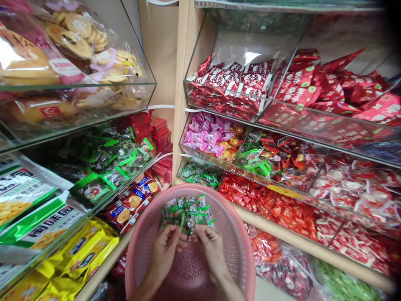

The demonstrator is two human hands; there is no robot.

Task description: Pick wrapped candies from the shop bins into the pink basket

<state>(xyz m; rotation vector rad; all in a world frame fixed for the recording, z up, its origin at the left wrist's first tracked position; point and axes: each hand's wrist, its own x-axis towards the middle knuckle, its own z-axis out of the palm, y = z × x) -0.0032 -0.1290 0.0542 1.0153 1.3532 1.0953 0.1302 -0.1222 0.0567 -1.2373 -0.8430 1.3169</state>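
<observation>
Two hands counted: left hand [166, 247], right hand [212, 246]. One pink basket [242, 234] recorded beneath them. One heap of green-wrapped sweets [187, 210] at the fingertips; pieces uncountable.

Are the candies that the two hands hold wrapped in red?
No, the candies that the left hand and the right hand hold over the pink basket have green and white wrappers.

1. The bare left hand [165, 247] is extending forward from the lower edge, with its forearm angling in from the left and its back facing up.
2. The bare right hand [213, 246] is mirroring it from the right.
3. Both are curling their fingers, pinching at the tips (hands nearly meeting, fingertip to fingertip).
</observation>
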